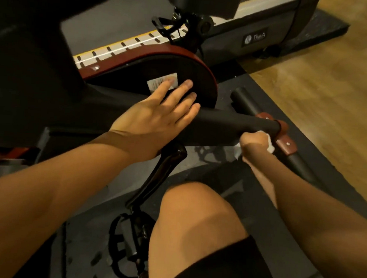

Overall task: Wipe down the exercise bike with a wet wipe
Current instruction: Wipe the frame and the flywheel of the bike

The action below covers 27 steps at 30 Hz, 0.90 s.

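Note:
The exercise bike's black frame tube (232, 122) runs from the centre to the right, ending at a dark red bracket (284, 144) on the floor stabiliser bar. My left hand (158, 114) rests flat with straight fingers on the tube and the black flywheel cover (181, 73), which has a red rim and a white label. My right hand (255, 142) grips a white wet wipe (270, 147) against the underside of the tube's end, near the bracket. The black crank arm (159, 176) and pedal (126, 246) hang below, beside my knee.
A black rubber mat (255, 89) lies under the bike, with wooden floor (330, 82) to the right. A treadmill (236, 39) with a grey side rail stands behind. My bare knee (195, 224) is low in the centre.

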### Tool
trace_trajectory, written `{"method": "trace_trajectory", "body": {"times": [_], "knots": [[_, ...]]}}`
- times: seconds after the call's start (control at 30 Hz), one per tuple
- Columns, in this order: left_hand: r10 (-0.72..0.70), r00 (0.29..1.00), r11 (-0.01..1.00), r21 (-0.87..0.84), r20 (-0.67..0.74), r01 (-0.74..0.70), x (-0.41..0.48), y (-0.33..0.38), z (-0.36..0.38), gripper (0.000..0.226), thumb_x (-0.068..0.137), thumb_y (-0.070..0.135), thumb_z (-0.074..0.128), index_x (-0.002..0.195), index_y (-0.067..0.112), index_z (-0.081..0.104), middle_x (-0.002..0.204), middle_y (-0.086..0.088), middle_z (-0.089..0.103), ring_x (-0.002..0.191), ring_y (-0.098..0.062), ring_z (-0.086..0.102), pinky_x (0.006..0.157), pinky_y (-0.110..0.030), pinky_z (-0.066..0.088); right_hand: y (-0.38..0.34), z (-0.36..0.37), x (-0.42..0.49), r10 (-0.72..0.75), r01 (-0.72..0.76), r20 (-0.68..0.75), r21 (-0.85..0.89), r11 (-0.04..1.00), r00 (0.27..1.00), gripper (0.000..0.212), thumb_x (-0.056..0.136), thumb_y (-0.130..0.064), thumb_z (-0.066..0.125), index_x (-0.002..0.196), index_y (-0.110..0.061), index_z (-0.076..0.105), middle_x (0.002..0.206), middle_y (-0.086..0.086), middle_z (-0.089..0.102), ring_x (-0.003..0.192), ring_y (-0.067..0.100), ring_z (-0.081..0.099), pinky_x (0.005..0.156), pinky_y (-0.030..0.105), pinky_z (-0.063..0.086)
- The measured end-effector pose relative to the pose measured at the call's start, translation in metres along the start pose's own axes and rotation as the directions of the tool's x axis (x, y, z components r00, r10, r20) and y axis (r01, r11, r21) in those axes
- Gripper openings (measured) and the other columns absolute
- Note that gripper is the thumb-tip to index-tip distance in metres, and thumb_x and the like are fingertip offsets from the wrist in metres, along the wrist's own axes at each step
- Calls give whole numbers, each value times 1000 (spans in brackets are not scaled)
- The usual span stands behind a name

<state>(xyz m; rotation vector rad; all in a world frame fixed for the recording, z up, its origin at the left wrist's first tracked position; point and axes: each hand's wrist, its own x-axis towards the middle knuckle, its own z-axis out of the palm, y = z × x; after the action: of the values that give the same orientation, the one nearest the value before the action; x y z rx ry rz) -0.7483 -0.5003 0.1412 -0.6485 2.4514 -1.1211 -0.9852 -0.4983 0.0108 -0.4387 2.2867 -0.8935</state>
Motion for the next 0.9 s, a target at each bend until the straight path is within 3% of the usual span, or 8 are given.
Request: {"method": "trace_trajectory", "body": {"times": [0.13,0.27,0.33,0.47,0.6,0.73,0.83,0.9], "knots": [[78,996,994,-81,46,-74,-2,-5,-6,80,100,40,33,154,7,-15,164,-16,-10,150,-37,-13,122,-53,-3,1,6,-41,-339,367,185,-147,918,922,17,83,-21,61,79,-8,71,78,8,70,80,27,67,75,30,54],[32,990,950,-303,-136,-72,-49,-12,-2,63,98,23,34,155,2,16,162,-20,16,152,-33,10,123,-43,2,-24,-17,-95,-720,776,297,-162,609,627,21,95,-29,61,79,-16,63,71,-6,55,70,13,53,63,21,34],[-95,971,890,-456,-220,-16,-85,-12,6,54,93,17,38,144,-1,44,150,-22,43,142,-34,37,120,-42,16,-51,-17,-117,-758,814,336,-50,579,560,20,89,-29,69,79,-12,66,72,-3,61,69,13,59,67,22,48],[-252,950,832,-542,-187,114,-134,4,15,45,89,13,43,127,-1,62,136,-22,58,131,-37,51,115,-49,33,-75,-8,-159,-691,688,423,192,700,586,26,84,-21,76,71,-14,54,72,11,62,63,23,63,53,22,52],[-357,922,763,-616,-149,196,-135,26,2,35,85,19,48,111,7,69,121,-14,65,124,-34,55,114,-49,33,-67,-4,-171,-770,814,349,33,580,535,29,85,-28,74,76,-8,56,69,5,58,63,14,58,61,22,46],[-543,839,520,-770,38,371,-133,48,-9,7,84,19,61,87,14,65,85,-6,64,85,-27,63,67,-35,48,-61,-5,-179,-852,894,286,-49,445,439,23,92,-26,66,76,-12,58,71,-2,56,66,5,54,60,14,42],[-606,694,220,-756,389,616,-151,54,-4,25,93,31,55,112,20,65,108,0,65,101,-20,61,74,-33,48,-46,3,-201,-873,930,323,-82,359,366,16,97,-13,54,95,-18,69,96,2,66,92,15,62,86,12,41],[-635,628,110,-752,450,649,-168,49,9,34,94,31,54,126,23,61,122,1,62,112,-20,59,83,-33,49,-40,13,-227,-801,880,401,-23,475,444,24,99,-10,49,114,-8,68,113,9,65,108,23,60,94,14,36]]}}
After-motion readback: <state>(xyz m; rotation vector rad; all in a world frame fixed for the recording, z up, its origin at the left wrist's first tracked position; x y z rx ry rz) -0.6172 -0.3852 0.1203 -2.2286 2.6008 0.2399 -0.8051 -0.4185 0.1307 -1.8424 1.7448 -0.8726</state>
